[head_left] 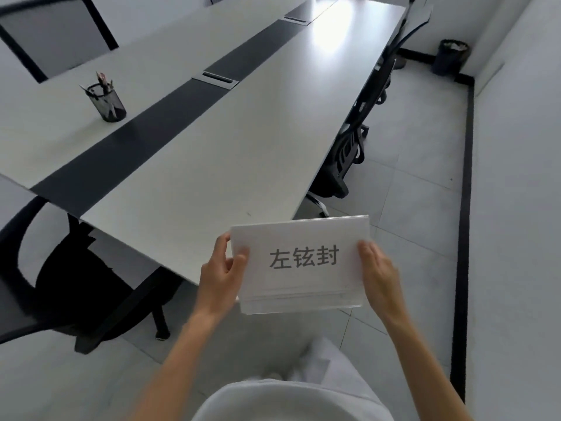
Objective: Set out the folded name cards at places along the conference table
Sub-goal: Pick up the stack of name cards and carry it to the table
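Left hand: your left hand (223,270) grips the left edge of the name cards (303,265), thumb on the front face near the top corner, fingers curled round behind.
Right hand: your right hand (378,273) clasps the right edge of the same cards, fingers lying flat along the side; where the thumb sits you cannot tell, as it is hidden.
Name cards: you hold them as a stack in the air between both hands, just off the near corner of the table (212,153), over the floor (409,214). The front card is white with three dark printed characters, facing you and upright. Several layered edges show along the bottom of the stack; how many cards there are cannot be told.
Table: long and pale, with a dark strip (133,147) running down its middle and a small cable hatch (219,79) set in that strip. No card stands on it yet.
Pen pot: a black mesh pen pot (106,100) stands upright on the far side of the strip, well apart from your hands.
Chairs: a black chair (69,278) is at the table's near end to your left; more black chairs (349,153) are tucked in along the right side.
Bin: a dark bin (451,57) sits in the far corner by the wall.
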### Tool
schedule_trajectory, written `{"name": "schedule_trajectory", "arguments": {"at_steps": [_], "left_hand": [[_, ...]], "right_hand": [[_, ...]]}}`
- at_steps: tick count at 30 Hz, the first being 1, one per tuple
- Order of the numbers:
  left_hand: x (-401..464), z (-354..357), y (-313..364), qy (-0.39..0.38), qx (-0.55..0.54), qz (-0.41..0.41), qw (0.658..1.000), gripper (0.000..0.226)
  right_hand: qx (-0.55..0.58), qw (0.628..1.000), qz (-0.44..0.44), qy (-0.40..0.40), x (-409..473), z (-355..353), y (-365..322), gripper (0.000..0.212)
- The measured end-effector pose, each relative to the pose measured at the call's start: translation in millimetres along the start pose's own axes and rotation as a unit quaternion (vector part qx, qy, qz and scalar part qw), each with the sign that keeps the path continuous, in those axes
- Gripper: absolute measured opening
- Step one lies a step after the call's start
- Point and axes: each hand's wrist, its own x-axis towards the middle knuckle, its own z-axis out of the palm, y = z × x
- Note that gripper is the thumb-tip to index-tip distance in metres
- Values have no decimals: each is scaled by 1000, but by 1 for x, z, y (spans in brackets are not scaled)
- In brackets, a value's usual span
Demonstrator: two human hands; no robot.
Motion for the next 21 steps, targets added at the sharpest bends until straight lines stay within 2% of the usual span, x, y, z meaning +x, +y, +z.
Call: {"name": "schedule_trajectory", "arguments": {"at_steps": [3, 8, 12, 16, 21], "left_hand": [[44, 16, 4, 51, -3, -24, 998, 65], [107, 39, 5, 177, -34, -81, 980, 63], [149, 48, 14, 255, -49, -124, 958, 50], [185, 41, 10, 302, -64, -154, 939, 59], [231, 17, -6, 313, -62, -164, 933, 61]], "right_hand": [[-11, 997, -35, -61, 77, 8, -1, 44], [-9, 975, -81, -209, 199, 37, -12, 25], [-17, 942, -110, -316, 278, 71, -29, 27], [-4, 907, -125, -403, 333, 115, -48, 31], [-18, 872, -131, -471, 383, 176, -57, 49]]}}
